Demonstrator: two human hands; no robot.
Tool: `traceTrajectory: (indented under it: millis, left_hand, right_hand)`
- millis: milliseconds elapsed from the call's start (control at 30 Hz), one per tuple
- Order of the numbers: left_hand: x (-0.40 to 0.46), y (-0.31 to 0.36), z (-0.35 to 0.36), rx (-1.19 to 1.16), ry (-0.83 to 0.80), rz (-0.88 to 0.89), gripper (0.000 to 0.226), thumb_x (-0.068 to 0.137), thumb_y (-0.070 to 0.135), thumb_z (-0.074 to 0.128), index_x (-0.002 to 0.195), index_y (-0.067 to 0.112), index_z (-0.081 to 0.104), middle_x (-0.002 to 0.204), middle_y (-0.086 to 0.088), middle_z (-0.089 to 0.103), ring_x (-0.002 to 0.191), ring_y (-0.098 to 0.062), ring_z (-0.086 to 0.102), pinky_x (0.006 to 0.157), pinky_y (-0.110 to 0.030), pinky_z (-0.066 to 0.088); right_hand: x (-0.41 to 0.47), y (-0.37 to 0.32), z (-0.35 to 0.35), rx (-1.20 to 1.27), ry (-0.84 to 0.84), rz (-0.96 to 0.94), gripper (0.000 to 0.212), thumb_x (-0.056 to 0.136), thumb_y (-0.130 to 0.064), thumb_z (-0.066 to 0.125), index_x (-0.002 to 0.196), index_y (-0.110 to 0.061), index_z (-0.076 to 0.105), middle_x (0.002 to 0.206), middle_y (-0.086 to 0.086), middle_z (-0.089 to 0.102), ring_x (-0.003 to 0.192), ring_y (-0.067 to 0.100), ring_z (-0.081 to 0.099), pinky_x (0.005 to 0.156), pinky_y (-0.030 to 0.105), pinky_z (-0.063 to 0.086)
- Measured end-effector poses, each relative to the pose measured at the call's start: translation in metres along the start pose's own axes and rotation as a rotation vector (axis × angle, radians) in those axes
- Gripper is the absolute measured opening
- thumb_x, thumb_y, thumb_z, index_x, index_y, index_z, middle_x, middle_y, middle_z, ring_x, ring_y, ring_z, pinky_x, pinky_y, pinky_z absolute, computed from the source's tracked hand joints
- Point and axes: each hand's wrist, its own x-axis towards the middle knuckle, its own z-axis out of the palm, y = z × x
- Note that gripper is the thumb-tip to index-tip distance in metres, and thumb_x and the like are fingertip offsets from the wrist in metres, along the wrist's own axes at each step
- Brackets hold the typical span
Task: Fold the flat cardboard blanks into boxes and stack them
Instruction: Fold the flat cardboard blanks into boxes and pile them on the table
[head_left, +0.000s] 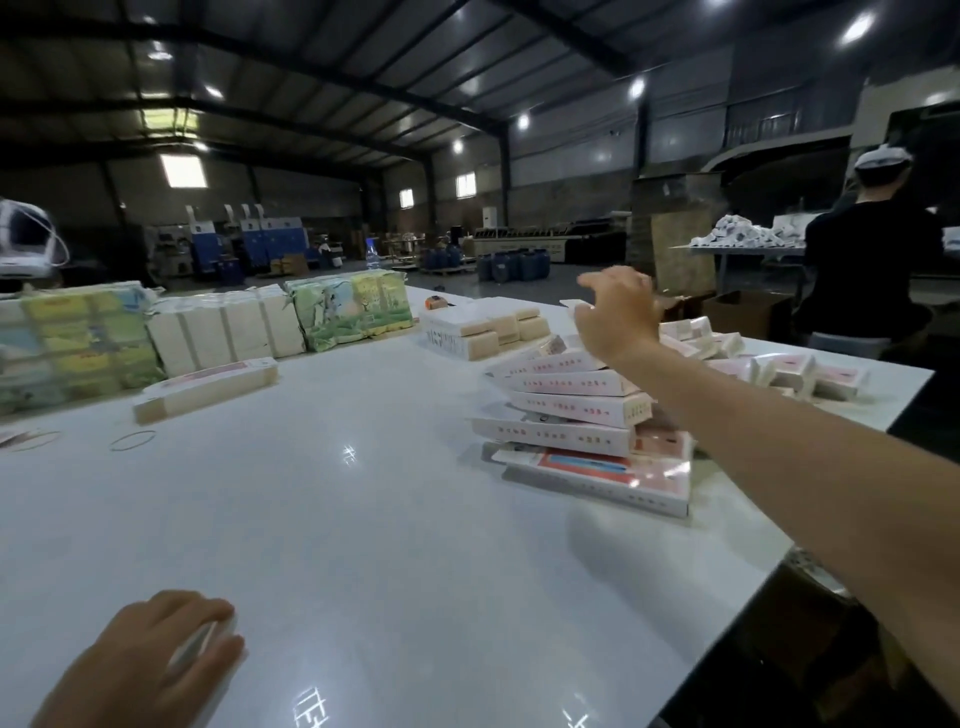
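Cardboard here is thin and light, stiff along the panels but easy to crush at corners, glossy so probably a bit slick; best held by the long edges or across a flat face, not by loose flaps. Left hand at the near left edge of the table grips a flat white blank, fingers curled over it, thumb under; only a sliver of it shows. Right hand reaches out over the top of the stack of folded boxes on the right side of the table, fingers loosely spread, and a small white box sits at its fingertips; blur hides whether it is pinched or already let go, cannot tell. Stack counts about six boxes, skewed and leaning, top ones overhanging, so it could slide if bumped. More folded boxes lie loose by the far right edge, roughly six to eight, too blurred for an exact count. One banded bundle of flat blanks lies toward the far left, with two rubber bands near it. Along the far edge: two green printed wrapped packs, a row of four pale bundles, one white tray of bundles. One other person stands at another table beyond.
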Motion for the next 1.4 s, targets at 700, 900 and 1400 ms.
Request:
traceTrajectory:
  millis: [700, 900, 1400]
  left_hand:
    - [0.019, -0.04, -0.052, 0.153, -0.124, -0.233, 0.029, 0.091, 0.041, 0.05, 0.115, 0.028, 0.06, 0.12, 0.008, 0.057, 0.112, -0.014, 0.05, 0.09, -0.029, 0.04]
    - [0.003, -0.152, -0.146, 0.504, -0.072, -0.909, 0.084, 0.077, 0.07, 0.056, 0.136, 0.013, 0.036, 0.143, -0.013, 0.032, 0.133, -0.032, 0.026, 0.102, -0.046, 0.03]
    - [-0.017, -0.233, -0.176, 0.344, -0.019, -1.063, 0.056, 0.071, 0.046, 0.078, 0.106, 0.01, 0.053, 0.103, -0.009, 0.059, 0.094, -0.027, 0.055, 0.076, -0.037, 0.048]
  right_hand:
    - [-0.23, -0.133, 0.121, 0.067, -0.603, -0.633, 0.03, 0.098, -0.028, 0.038, 0.105, -0.02, 0.066, 0.114, -0.005, 0.06, 0.11, 0.019, 0.05, 0.09, 0.032, 0.041]
    - [-0.232, -0.136, 0.125, 0.102, -0.567, -0.629, 0.028, 0.097, -0.026, 0.043, 0.107, -0.023, 0.069, 0.115, -0.008, 0.062, 0.109, 0.015, 0.05, 0.087, 0.029, 0.041]
    - [-0.232, -0.143, 0.121, 0.113, -0.631, -0.574, 0.025, 0.093, -0.022, 0.053, 0.112, -0.024, 0.069, 0.123, -0.008, 0.06, 0.117, 0.017, 0.049, 0.092, 0.028, 0.036]
